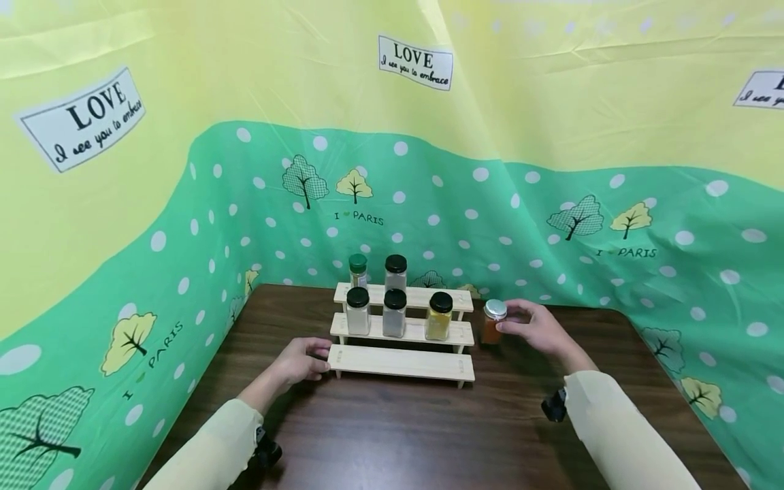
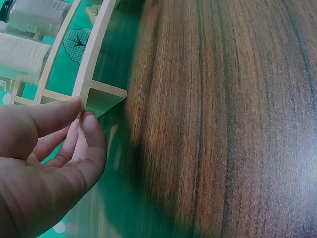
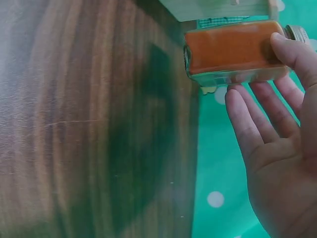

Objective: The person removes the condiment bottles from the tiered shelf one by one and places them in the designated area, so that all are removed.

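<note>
My right hand (image 1: pixel 539 327) holds a spice jar (image 1: pixel 492 325) of orange-red powder with a silver lid, just right of the wooden rack. The right wrist view shows the thumb on one side of the jar (image 3: pixel 233 49) and fingertips at the other. With thumb and fingers, my left hand (image 1: pixel 298 361) pinches the left end of the lowest step of the three-step rack (image 1: pixel 398 361). Close up, the left thumb tip (image 2: pixel 74 105) lies at the corner of the wooden board (image 2: pixel 94 54). Nothing stands on that lowest step.
Three black-lidded jars stand on the middle step, among them a yellow-filled jar (image 1: pixel 439 317). The top step bears a green-lidded jar (image 1: pixel 358 271) and a black-lidded jar (image 1: pixel 396 272). Under the rack is a dark wooden table (image 1: pixel 404 435); a patterned curtain (image 1: pixel 429 190) rises behind.
</note>
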`<state>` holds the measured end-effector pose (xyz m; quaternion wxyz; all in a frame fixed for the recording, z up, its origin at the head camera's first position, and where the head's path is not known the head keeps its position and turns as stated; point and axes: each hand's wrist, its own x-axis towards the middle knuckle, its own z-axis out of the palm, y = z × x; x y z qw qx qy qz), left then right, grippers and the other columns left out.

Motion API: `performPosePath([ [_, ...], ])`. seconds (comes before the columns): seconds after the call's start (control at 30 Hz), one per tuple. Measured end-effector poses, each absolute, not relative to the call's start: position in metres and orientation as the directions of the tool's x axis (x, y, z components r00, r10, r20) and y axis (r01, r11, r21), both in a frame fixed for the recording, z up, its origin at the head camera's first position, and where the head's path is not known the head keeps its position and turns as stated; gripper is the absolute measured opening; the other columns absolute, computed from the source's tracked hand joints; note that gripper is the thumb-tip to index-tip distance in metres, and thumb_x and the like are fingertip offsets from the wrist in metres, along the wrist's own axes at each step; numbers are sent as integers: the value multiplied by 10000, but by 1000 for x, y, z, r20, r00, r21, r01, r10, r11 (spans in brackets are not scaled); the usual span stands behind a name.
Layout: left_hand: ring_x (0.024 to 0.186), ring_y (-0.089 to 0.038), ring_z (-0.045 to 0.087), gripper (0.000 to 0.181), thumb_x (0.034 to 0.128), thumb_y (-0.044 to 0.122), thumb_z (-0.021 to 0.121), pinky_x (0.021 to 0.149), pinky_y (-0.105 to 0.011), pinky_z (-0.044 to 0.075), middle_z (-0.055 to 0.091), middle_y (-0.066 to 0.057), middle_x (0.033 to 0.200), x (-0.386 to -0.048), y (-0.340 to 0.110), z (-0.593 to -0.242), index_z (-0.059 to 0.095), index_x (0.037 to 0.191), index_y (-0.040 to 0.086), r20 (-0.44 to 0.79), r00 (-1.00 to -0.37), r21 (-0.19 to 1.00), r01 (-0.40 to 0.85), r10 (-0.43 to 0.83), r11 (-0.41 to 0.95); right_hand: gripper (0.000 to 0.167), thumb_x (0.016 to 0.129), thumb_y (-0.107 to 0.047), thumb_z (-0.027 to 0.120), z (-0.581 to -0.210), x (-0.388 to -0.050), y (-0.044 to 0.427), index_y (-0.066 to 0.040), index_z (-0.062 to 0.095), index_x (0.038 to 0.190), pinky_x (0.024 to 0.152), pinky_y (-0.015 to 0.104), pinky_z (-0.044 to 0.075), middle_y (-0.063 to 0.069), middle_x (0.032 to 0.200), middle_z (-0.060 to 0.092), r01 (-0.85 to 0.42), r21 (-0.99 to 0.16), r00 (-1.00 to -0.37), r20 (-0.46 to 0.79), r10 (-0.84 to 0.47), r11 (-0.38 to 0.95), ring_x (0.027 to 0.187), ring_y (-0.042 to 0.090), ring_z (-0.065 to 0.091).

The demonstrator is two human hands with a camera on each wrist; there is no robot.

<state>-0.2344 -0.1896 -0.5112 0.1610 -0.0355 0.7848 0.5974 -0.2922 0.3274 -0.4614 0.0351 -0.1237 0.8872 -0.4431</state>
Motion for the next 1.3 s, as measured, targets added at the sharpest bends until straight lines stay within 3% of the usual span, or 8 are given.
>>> performPosePath([
  [0.17, 802, -193, 659, 504, 855, -128, 714, 694, -371, 608, 632, -200, 1184, -232, -190, -512, 611, 1343, -48, -299, -944, 928, -254, 137, 273, 568, 929, -277, 783, -475, -290, 330, -3, 571, 1379, 867, 258, 586, 215, 1302, 665, -133, -817, -975, 7, -220, 561, 1206, 337, 655],
  [0.47, 798, -194, 659, 494, 854, -138, 712, 680, -373, 606, 639, -194, 1173, -232, -187, -512, 624, 1331, -43, -295, -947, 928, -252, 125, 275, 556, 935, -258, 776, -492, -287, 342, 17, 567, 1371, 915, 339, 598, 255, 1338, 628, -130, -810, -978, 9, -210, 571, 1227, 407, 640],
  [0.8, 791, -188, 656, 492, 859, -130, 713, 684, -375, 607, 642, -190, 1178, -231, -188, -514, 621, 1335, -43, -295, -947, 933, -257, 125, 253, 639, 930, -278, 781, -495, -283, 346, 25, 518, 1427, 845, 426, 623, 275, 1324, 623, -77, -845, -982, -26, -185, 529, 1066, 228, 700],
  [1.03, 788, -191, 654, 512, 856, -122, 722, 676, -353, 603, 634, -200, 1196, -231, -190, -520, 605, 1350, -55, -309, -941, 934, -272, 141, 231, 661, 930, -300, 780, -495, -281, 345, 33, 519, 1438, 864, 435, 620, 276, 1334, 623, -64, -840, -982, -43, -183, 539, 1118, 304, 679],
  [1.3, 807, -195, 662, 512, 859, -117, 720, 676, -340, 603, 645, -190, 1206, -236, -191, -519, 607, 1353, -45, -312, -941, 934, -278, 129, 226, 622, 940, -277, 770, -493, -286, 344, 29, 528, 1425, 851, 438, 624, 283, 1321, 623, -85, -835, -981, -25, -192, 543, 1093, 302, 686],
])
